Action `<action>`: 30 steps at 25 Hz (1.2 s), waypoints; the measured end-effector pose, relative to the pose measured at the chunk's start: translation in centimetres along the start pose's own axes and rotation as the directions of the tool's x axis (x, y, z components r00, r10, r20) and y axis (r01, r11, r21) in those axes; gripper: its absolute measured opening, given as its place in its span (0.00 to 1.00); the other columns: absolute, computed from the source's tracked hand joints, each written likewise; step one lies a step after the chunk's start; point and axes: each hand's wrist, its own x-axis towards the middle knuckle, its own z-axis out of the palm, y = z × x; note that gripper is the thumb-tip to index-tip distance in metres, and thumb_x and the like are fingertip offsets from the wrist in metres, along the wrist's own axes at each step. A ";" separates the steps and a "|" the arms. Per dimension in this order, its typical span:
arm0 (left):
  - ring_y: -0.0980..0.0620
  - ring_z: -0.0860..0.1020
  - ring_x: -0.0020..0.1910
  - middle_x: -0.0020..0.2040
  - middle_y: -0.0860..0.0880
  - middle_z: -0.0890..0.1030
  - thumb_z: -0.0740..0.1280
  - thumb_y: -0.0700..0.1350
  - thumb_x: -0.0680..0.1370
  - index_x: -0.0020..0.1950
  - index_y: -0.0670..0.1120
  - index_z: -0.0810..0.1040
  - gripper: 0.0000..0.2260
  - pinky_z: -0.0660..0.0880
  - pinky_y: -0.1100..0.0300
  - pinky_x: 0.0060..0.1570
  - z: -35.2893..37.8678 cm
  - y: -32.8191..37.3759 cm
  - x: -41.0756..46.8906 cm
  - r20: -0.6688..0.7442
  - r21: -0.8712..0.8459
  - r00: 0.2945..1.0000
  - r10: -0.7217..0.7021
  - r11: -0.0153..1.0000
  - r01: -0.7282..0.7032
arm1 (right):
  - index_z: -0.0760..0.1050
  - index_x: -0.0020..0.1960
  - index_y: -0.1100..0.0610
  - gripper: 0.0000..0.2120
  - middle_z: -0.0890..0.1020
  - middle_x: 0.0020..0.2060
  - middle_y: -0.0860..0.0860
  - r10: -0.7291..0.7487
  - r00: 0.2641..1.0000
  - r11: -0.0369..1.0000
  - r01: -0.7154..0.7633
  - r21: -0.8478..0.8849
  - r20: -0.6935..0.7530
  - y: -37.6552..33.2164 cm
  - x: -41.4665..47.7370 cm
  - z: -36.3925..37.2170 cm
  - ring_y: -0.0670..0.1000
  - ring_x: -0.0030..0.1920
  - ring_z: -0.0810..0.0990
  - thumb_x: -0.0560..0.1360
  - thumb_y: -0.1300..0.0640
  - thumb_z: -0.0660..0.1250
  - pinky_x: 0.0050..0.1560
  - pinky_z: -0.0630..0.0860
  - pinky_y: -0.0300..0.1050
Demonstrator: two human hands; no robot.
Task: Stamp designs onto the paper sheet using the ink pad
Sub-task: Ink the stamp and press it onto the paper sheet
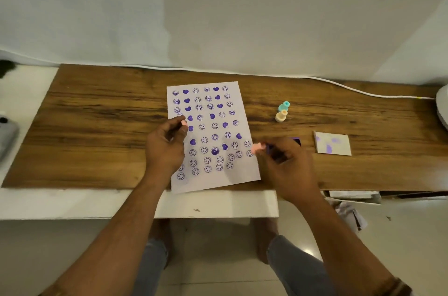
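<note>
A white paper sheet [213,131] covered with several purple smiley and heart prints lies on the wooden board [97,126]. My left hand [166,144] rests over the sheet's left edge, its fingers curled around a small pink piece [184,123]. My right hand [284,164] hovers at the sheet's right edge and pinches a pink stamp [257,148], held sideways. The purple ink pad [297,141] lies right behind this hand, mostly hidden by it.
A teal stamp [284,106] and a beige stamp [281,116] stand on the board right of the sheet. An ink-stained white lid [332,143] lies further right. A white cable [351,88] runs along the board's back edge. Papers [349,213] lie on the floor.
</note>
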 end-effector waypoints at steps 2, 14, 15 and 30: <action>0.64 0.83 0.51 0.51 0.57 0.85 0.72 0.43 0.79 0.63 0.47 0.84 0.12 0.80 0.68 0.52 0.1 -0.1 0.2 0.013 0.007 1.000 0.001 1.000 -0.001 | 0.81 0.61 0.43 0.14 0.82 0.53 0.41 -0.019 0.989 0.996 0.030 -0.079 0.146 0.2 -0.6 1.5 0.42 0.49 0.80 0.76 0.48 0.75 0.47 0.80 0.37; 0.62 0.82 0.51 0.53 0.50 0.86 0.71 0.42 0.80 0.63 0.46 0.83 0.12 0.77 0.75 0.46 0.3 -0.7 0.6 0.012 -0.012 0.999 -0.049 0.999 0.049 | 0.80 0.65 0.49 0.17 0.83 0.59 0.48 -0.095 0.980 0.953 0.140 -0.270 0.174 1.3 -1.0 3.5 0.43 0.55 0.73 0.79 0.46 0.72 0.49 0.77 0.38; 0.63 0.82 0.51 0.53 0.50 0.86 0.71 0.42 0.80 0.63 0.46 0.83 0.12 0.77 0.75 0.46 0.3 -0.7 0.6 0.009 -0.010 0.999 -0.049 0.999 0.050 | 0.81 0.65 0.49 0.17 0.83 0.60 0.48 -0.109 0.980 0.950 0.152 -0.271 0.169 1.3 -0.9 3.5 0.43 0.55 0.73 0.79 0.46 0.72 0.49 0.77 0.39; 0.70 0.82 0.47 0.50 0.58 0.84 0.71 0.43 0.80 0.63 0.47 0.83 0.12 0.78 0.73 0.49 0.5 -0.2 0.0 0.017 0.041 1.000 -0.026 0.999 0.025 | 0.82 0.59 0.54 0.15 0.88 0.53 0.51 -0.302 0.942 0.798 0.335 -0.500 0.149 1.4 -0.6 4.6 0.52 0.53 0.74 0.74 0.55 0.79 0.44 0.76 0.43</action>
